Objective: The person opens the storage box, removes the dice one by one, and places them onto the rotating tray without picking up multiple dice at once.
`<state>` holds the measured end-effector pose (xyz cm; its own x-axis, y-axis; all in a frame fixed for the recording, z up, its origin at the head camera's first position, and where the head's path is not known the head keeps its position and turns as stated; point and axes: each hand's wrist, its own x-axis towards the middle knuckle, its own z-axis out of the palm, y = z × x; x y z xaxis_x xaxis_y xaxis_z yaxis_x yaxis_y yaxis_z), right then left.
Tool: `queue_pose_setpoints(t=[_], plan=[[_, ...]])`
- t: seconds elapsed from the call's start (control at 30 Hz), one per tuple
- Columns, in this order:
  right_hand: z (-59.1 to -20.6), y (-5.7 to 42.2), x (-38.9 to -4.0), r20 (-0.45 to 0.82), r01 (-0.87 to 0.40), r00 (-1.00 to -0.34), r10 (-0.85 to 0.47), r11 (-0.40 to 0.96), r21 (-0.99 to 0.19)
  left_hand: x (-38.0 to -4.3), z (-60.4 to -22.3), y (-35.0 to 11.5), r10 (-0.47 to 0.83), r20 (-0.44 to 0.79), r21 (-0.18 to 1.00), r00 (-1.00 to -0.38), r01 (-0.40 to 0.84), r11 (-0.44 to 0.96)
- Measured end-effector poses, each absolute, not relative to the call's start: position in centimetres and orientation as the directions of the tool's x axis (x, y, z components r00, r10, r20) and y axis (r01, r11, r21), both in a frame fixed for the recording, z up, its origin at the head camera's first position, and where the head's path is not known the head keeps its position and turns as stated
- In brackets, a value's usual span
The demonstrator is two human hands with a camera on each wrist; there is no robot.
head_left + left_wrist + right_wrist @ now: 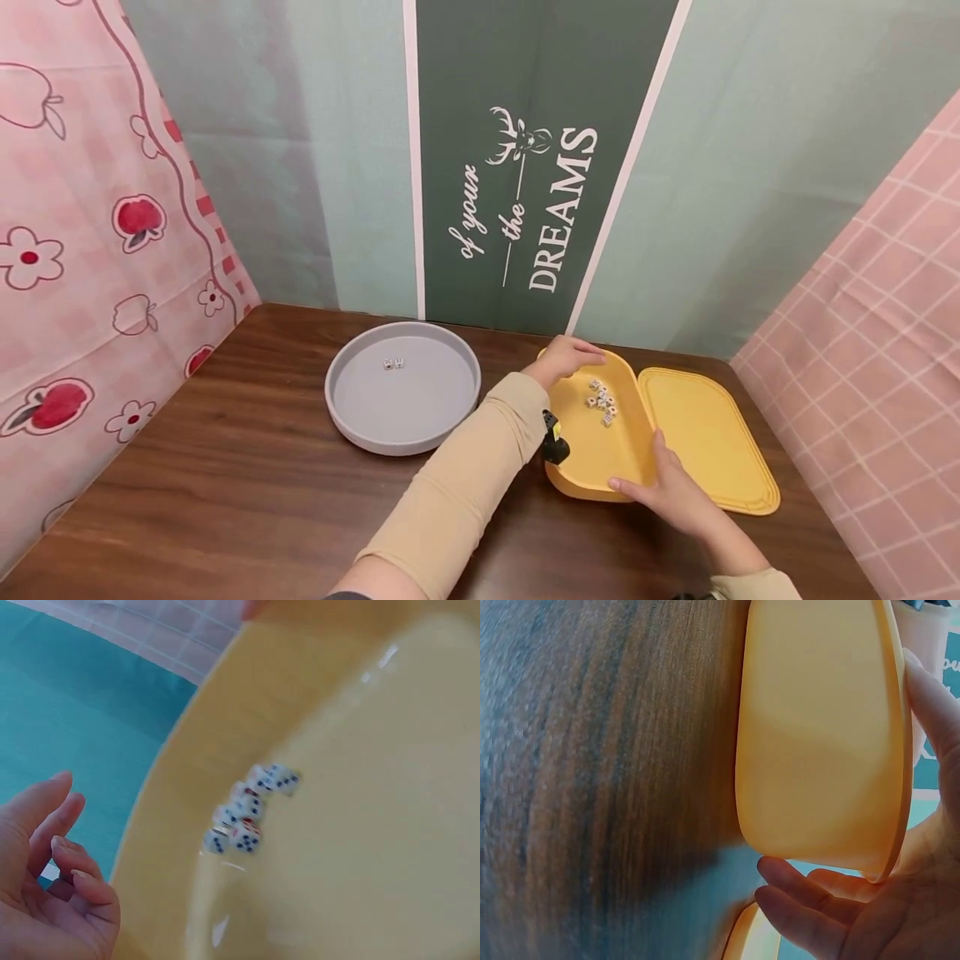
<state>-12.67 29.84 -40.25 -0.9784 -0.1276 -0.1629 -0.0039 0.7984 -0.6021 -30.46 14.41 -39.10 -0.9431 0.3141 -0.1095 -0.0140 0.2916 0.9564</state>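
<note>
The box (592,458) is at the right part of the table (262,467), between the dish (408,414) and the lid (705,437), with a small heap of dice (602,402) on its floor; whether its whole base rests on the wood, you cannot tell. Your right hand (678,496) grips it at the near right corner, thumb at the rim, fingers against the outside. Your left hand (566,360) is by the far left part, fingers loose and pinching nothing; the views do not settle whether it touches the rim. The box looks light and probably slightly springy, so it should bear a firm grip, though the wall may flex if you squeeze one spot. Its inside looks smooth, and the small, hard dice likely slide at any tilt. Your best hold is at opposite corners, thumbs over the rim, fingers low outside, keeping it level. A pair of dice (399,363) sits in the dish
</note>
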Motion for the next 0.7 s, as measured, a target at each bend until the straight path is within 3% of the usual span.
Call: queue_pose_setpoints(t=[0.5, 0.7], plan=[[-40.1, 29.4, -12.3, -0.140, -0.001, -0.984, -0.110, 0.790, -0.614, -30.4, -40.2, 15.6, 0.263, 0.024, 0.941, -0.965, 0.110, 0.320], [-40.1, 29.5, -12.1, -0.151, 0.013, -0.984, -0.099, 0.794, -0.608, -30.2, -40.7, 15.8, 0.247, -0.005, 0.936, -0.969, 0.082, 0.343]])
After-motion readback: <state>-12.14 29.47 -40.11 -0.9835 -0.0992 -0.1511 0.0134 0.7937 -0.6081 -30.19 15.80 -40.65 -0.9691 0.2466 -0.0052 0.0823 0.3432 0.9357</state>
